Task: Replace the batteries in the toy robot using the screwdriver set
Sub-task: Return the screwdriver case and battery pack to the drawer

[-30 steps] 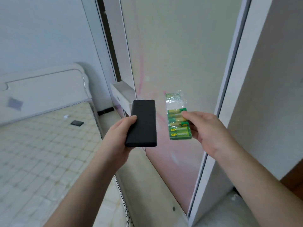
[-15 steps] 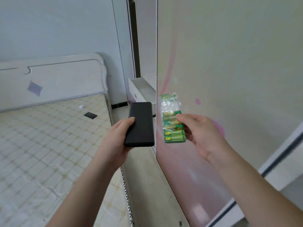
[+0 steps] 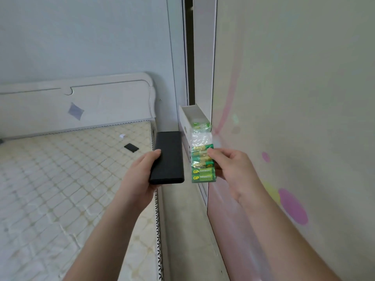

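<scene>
Green and gold wrappers show through the clear plastic of the battery pack (image 3: 202, 159), which the right hand (image 3: 233, 171) pinches by its right edge, thumb on the front and fingers curled behind. The pack hangs upright in the air, just beside a flat black case (image 3: 168, 157) gripped by the left hand (image 3: 142, 177), thumb along the case's left edge and the fingers hidden beneath it. The case is plain and closed; it is most likely the screwdriver set, though nothing on it says so. Case and pack are close together but apart.

Both are held above the narrow strip of floor between a bare mattress (image 3: 71, 189) on the left and a sliding wardrobe door (image 3: 294, 118) with pink dots on the right. An open white drawer (image 3: 189, 116) juts out behind the pack. On the mattress lie a small dark object (image 3: 131, 147) and a small white one (image 3: 122, 136), both too small to identify.

The toy robot is nowhere in view, so the step in hand looks like gathering supplies (tools in one hand, fresh cells in the other). Next would come carrying both to wherever the toy waits, setting them down, and freeing a hand to open the case. Since both hands are occupied, one item must be put down first.
</scene>
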Tool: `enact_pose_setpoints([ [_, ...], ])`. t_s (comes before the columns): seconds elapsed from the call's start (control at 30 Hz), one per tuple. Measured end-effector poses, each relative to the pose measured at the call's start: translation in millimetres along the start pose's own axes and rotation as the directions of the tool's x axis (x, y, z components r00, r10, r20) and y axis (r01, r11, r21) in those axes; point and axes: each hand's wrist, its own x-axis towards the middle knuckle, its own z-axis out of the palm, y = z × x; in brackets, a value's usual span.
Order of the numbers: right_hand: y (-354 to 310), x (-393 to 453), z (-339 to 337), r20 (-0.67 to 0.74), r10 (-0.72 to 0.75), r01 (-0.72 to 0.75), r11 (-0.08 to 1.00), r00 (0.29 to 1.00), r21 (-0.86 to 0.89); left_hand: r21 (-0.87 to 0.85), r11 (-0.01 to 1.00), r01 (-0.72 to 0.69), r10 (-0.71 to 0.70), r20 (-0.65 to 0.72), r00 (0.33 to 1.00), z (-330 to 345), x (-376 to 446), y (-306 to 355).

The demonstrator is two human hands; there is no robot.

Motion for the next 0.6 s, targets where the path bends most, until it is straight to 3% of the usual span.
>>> enact_pose_setpoints([
  [0.33,12.1,68.1,22.8,0.029,0.0,0.0,1.0,1.0,-0.005,-0.004,0.999,-0.035,0.035,-0.053,0.998,-6.7,53.2,4.9],
  [0.6,18.6,162.7,61.3,0.058,-0.048,0.051,0.997,0.997,-0.061,0.062,0.995,-0.083,0.086,-0.046,0.995,-18.7,159.4,22.3],
])
